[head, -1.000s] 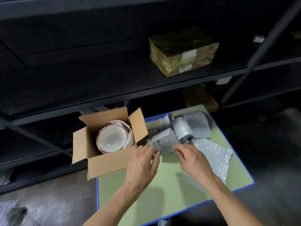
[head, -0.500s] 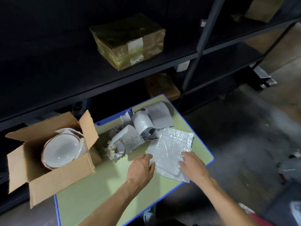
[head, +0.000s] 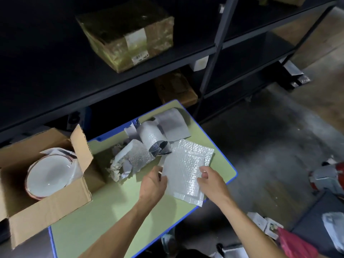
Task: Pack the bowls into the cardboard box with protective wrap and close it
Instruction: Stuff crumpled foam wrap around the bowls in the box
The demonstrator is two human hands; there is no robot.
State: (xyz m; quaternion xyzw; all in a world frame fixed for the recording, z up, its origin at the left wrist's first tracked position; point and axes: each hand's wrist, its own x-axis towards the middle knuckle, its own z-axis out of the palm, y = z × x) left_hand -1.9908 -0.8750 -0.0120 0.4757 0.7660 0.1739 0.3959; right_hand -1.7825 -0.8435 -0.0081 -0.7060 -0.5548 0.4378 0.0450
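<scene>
On the worktop (head: 89, 226), out at about 1 o'clock from me, lies the bubble wrap sheet (head: 183, 173), and that's what I'm working right now. Its long axis runs from roughly 7 o'clock up to 1 o'clock, near end hanging slightly past the worktop's edge. My left hand (head: 153, 183) pinches its left edge and my right hand (head: 211, 181) pinches the right edge, fingers narrow on the plastic, so both are about equally close. Whether it's lifted yet I can't tell.

The cardboard box (head: 46, 211) sits way over at 9 o'clock, flaps open, with a white bowl (head: 47, 176) tilted inside and some paper behind it. So I reckon the sheet has to swing left to get there. Between them is a messy pile of foam scraps (head: 134, 157).
</scene>
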